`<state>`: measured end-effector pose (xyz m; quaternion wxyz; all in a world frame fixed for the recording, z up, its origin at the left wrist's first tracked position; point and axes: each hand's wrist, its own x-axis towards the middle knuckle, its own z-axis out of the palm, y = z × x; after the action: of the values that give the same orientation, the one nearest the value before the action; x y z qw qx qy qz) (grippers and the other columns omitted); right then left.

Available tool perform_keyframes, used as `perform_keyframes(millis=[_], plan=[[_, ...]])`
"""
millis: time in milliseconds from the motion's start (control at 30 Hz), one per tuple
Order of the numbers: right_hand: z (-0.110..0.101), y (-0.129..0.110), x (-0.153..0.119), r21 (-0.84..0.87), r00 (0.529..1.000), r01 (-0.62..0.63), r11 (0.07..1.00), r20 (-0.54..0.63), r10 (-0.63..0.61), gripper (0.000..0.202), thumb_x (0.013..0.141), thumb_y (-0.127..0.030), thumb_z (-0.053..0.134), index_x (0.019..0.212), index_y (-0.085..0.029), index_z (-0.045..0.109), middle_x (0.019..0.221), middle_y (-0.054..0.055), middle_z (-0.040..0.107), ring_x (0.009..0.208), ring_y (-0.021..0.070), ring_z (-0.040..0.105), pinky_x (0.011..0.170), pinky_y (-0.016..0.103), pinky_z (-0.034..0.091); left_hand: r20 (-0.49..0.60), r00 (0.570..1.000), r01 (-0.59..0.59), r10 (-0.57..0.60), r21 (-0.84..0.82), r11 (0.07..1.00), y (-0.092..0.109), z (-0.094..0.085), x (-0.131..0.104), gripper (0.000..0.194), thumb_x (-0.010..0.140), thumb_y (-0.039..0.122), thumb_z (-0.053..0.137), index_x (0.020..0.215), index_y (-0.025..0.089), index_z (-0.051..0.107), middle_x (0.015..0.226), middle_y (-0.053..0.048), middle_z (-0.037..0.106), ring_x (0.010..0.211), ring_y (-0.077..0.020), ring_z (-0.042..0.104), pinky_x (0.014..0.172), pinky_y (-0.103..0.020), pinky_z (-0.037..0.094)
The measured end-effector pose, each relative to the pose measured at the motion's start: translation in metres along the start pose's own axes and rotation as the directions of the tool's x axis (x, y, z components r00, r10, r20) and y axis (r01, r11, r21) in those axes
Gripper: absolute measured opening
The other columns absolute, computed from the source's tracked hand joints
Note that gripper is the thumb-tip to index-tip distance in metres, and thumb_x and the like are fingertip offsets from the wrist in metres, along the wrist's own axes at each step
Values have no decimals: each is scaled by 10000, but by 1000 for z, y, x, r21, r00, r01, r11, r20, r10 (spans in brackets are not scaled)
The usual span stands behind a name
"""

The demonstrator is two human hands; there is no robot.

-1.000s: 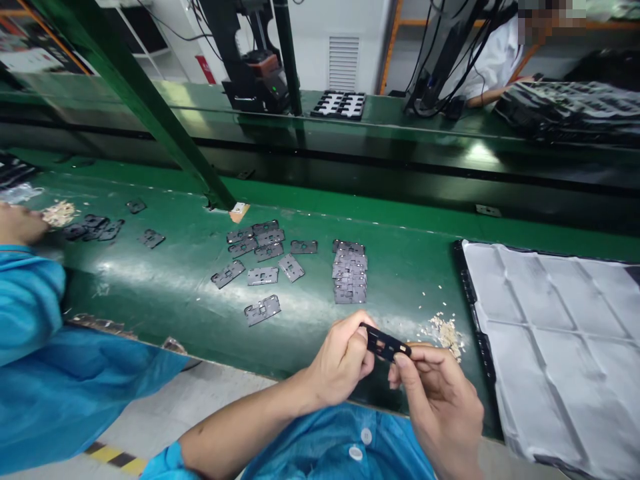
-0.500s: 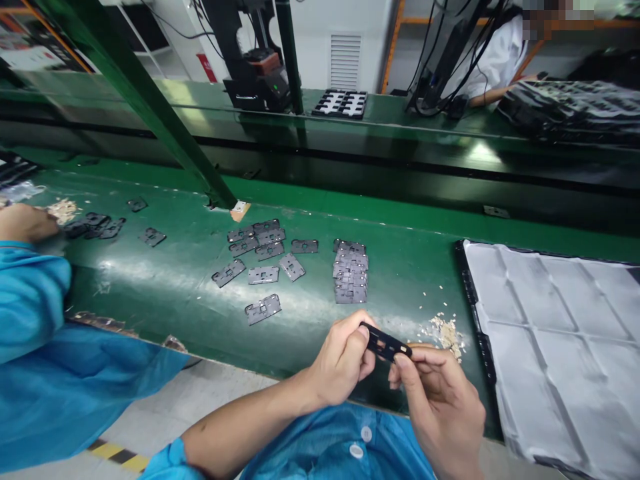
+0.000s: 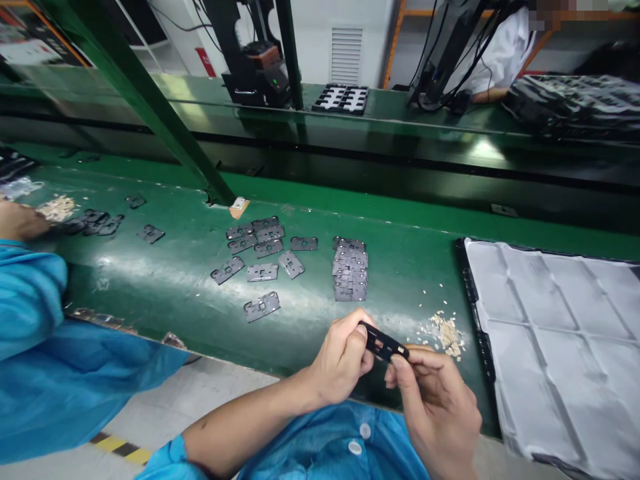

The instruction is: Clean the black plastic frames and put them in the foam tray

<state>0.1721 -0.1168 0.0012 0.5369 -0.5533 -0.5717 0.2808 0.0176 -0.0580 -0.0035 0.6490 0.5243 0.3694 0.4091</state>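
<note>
A small black plastic plate [image 3: 383,343] with cut-outs is held between both hands near the table's front edge. My left hand [image 3: 341,357] grips its left end between thumb and fingers. The thumb and fingers of my right hand [image 3: 436,393] pinch its right end. Beyond my left hand lies an overlapping stack of similar dark plates [image 3: 351,273]. More loose plates [image 3: 263,272] are scattered to the left of that stack. Just past my right hand is a pile of small beige pieces [image 3: 449,333].
A large grey-white tray [image 3: 565,340] with a black rim fills the right side. At far left, a co-worker's hand [image 3: 20,220] is beside dark parts and beige bits. A green post [image 3: 150,113] slants down to the table. Machines stand behind.
The view has shifted slightly. Both hands keep hold of the black plate in nearly the same pose. The co-worker's hand at far left has moved a little to the left.
</note>
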Motion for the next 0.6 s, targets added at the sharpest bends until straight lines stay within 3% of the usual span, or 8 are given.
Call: perform_keyframes(millis=[333,600], plan=[[-5,0,3,51,993,-112,992,-21,113,59,1003,-228,709,977,-207,660,728,8,737,576,142,726,560,216,621,52,998,38,-40,51,998,4,3,4,360,1105,440,306,890,209,479,496,88,446,409,-89,342,475,-210,306],[-14,5,9,115,973,-216,970,-64,224,117,998,-295,727,967,-203,661,665,-5,710,553,148,703,549,227,608,151,982,105,-116,82,991,7,10,12,100,1012,219,399,968,202,487,546,83,509,472,-101,452,561,-227,403]])
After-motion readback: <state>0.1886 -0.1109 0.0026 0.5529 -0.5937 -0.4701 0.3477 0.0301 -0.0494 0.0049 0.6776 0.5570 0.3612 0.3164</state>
